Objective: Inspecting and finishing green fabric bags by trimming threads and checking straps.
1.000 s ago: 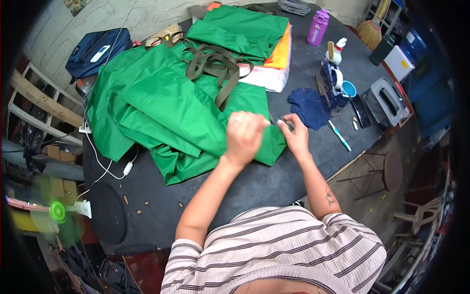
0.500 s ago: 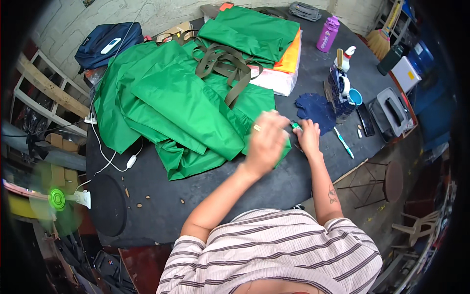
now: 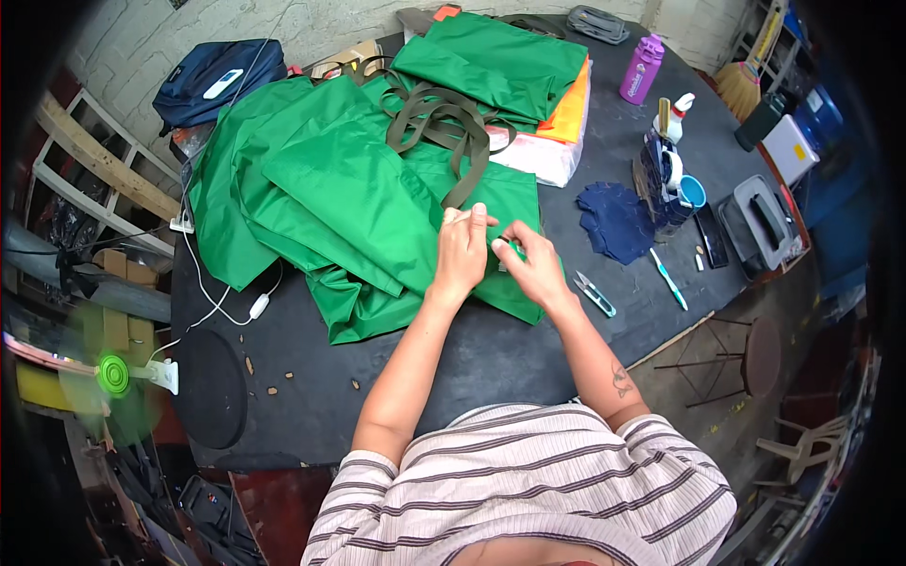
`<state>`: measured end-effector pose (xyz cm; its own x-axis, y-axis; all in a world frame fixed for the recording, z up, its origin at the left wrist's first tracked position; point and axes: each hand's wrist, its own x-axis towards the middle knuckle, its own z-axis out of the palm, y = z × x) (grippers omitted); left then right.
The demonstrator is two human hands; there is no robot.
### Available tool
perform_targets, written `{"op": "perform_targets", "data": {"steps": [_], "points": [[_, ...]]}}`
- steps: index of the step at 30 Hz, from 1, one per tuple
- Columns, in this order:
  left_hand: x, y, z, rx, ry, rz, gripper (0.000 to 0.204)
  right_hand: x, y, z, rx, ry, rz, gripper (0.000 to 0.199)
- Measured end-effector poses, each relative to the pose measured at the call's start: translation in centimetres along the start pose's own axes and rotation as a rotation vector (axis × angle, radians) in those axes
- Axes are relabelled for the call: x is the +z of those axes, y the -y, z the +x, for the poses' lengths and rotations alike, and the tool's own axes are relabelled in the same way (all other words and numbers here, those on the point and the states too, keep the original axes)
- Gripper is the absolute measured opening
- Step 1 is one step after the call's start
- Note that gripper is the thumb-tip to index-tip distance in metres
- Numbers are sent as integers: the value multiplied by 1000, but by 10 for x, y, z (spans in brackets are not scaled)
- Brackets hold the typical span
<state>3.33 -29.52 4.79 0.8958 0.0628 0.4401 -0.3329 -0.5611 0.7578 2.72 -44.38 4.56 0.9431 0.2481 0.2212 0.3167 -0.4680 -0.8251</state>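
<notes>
A spread of green fabric bags [image 3: 349, 189] with olive straps [image 3: 444, 118] covers the middle of the dark table [image 3: 491, 349]. My left hand [image 3: 462, 250] rests on the near right corner of the green fabric, fingers pinching it. My right hand [image 3: 530, 264] sits just beside it, fingertips pinching the same fabric edge. Small thread snips [image 3: 595, 294] lie on the table right of my right hand.
A folded green and orange stack [image 3: 528, 85] lies at the back. Dark blue cloth [image 3: 615, 222], a teal pen [image 3: 668, 279], a blue cup [image 3: 692, 191], a purple bottle [image 3: 642, 68] and a grey box [image 3: 763, 222] sit at right. A navy bag [image 3: 217, 80] and white cable [image 3: 226, 302] are at left.
My left hand, raised above the fabric earlier, has come down onto the bag's corner next to my right hand. The snips now lie on the table.
</notes>
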Motion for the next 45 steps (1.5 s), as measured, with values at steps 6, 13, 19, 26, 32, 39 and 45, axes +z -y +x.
{"op": "perform_targets", "data": {"steps": [6,13,19,26,32,39,45], "points": [[13,9,-5,-34,1,-194,54,6,-4,21,-142,-35,-82,29],[-2,7,-12,10,6,-108,44,-3,-18,33,-33,121,37,27],[-19,3,-16,81,-53,-86,43,6,-26,30,99,277,716,27],[-25,8,-16,-48,120,-11,57,11,-19,29,-172,241,124,28],[-18,12,-16,-11,43,-64,53,6,-13,27,-167,258,82,28],[-19,13,-14,-17,113,-66,57,2,-6,28,-200,238,99,30],[-20,12,-18,-79,74,-423,67,-6,4,17,-221,163,-2,31]]}}
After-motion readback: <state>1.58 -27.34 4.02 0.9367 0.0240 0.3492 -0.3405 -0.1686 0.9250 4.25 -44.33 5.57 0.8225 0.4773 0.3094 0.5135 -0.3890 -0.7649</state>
